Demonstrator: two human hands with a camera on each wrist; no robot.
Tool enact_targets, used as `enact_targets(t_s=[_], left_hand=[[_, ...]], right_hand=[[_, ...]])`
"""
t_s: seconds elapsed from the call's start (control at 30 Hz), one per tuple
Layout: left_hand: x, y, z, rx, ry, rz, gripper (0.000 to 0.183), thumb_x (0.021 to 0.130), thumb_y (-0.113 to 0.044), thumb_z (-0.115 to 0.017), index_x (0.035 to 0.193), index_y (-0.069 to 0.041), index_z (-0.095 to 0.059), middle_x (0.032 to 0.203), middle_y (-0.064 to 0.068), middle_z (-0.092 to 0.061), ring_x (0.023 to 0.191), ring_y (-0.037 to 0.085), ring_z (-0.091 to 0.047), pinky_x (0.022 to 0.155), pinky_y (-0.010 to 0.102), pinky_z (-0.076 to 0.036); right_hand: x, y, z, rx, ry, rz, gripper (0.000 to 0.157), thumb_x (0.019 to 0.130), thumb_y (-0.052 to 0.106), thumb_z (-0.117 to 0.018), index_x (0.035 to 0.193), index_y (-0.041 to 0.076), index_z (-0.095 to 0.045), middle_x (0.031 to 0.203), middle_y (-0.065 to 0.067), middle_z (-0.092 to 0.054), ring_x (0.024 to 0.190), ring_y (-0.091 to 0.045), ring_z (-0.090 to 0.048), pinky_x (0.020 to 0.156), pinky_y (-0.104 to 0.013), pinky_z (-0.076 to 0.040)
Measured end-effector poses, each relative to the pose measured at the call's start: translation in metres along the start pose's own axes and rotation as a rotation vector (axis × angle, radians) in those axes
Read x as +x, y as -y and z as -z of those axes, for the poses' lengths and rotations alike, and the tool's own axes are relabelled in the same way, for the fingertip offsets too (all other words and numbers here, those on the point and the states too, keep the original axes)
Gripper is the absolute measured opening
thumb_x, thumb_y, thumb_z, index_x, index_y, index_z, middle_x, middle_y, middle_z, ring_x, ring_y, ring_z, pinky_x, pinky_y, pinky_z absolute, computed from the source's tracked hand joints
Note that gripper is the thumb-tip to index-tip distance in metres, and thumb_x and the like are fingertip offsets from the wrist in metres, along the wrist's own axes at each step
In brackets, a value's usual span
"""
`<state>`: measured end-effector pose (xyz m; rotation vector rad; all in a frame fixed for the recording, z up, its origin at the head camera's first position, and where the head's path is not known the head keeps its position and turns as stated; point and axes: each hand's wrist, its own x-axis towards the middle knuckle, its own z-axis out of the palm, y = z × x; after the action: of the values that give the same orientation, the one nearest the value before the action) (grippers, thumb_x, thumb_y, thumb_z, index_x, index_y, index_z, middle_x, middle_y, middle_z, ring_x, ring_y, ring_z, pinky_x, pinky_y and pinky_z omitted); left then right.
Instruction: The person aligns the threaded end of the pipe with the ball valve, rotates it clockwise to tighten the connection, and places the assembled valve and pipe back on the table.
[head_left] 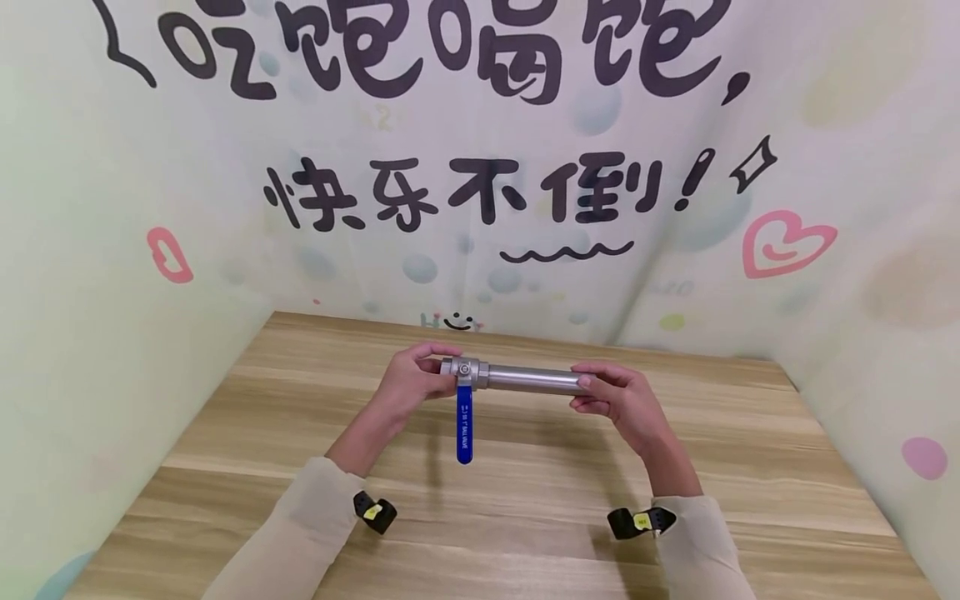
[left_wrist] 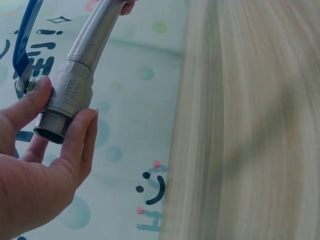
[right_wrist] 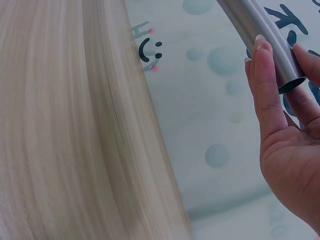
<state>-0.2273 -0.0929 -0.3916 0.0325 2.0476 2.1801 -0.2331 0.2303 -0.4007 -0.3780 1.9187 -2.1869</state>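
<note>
Both hands hold a metal ball valve (head_left: 465,367) joined to a steel pipe (head_left: 532,379), raised above the wooden table. My left hand (head_left: 406,382) grips the valve body (left_wrist: 70,90) at its open threaded end, thumb on one side and fingers on the other. The valve's blue lever handle (head_left: 465,425) points toward me, at a right angle to the pipe, with "1" BALL VALVE" printed on it. At the pipe's free end, my right hand (head_left: 621,400) pinches it between thumb and fingers. In the right wrist view the pipe's hollow end (right_wrist: 292,84) shows between the fingers.
The wood-grain table (head_left: 300,467) extends beneath both hands, with arm shadows on it. Behind it hangs a printed cloth backdrop (head_left: 465,192) with large dark characters, and light walls of cloth rise at both sides. Each wrist wears a small black camera (head_left: 377,512).
</note>
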Motion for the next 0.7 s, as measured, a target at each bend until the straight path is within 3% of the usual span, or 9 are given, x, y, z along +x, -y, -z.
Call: enact_targets(t_s=[0.4,0.57,0.7], left_hand=[[-0.0006,0.0016,-0.0008,0.006,0.005,-0.015,0.041,0.081,0.011,-0.067,0.12,-0.001,-0.065,0.107,0.022,-0.064,0.081,0.019,-0.066,0.077,0.033,-0.059],[-0.0012,0.0006,-0.0022,0.016,0.009,-0.021,0.043,0.08,0.011,-0.066,0.122,0.001,-0.063,0.105,0.018,-0.065,0.083,0.019,-0.066,0.077,0.033,-0.059],[-0.0015,0.0007,-0.0024,0.015,0.009,-0.022,0.043,0.081,0.011,-0.066,0.123,0.003,-0.062,0.105,0.019,-0.064,0.082,0.019,-0.066,0.076,0.032,-0.059]], right_hand=[[-0.0007,0.0,-0.0002,0.008,-0.017,-0.021,0.025,0.095,0.012,-0.063,0.113,-0.005,-0.066,0.097,-0.009,-0.065,0.074,-0.018,-0.071,0.073,-0.031,-0.06],[-0.0018,0.0003,0.0007,0.014,-0.019,-0.023,0.026,0.095,0.012,-0.062,0.115,-0.004,-0.066,0.098,-0.009,-0.066,0.074,-0.018,-0.071,0.072,-0.03,-0.06],[-0.0022,0.0007,0.0012,0.01,-0.018,-0.013,0.031,0.094,0.01,-0.063,0.121,-0.005,-0.063,0.11,-0.013,-0.065,0.075,-0.018,-0.07,0.073,-0.031,-0.06]])
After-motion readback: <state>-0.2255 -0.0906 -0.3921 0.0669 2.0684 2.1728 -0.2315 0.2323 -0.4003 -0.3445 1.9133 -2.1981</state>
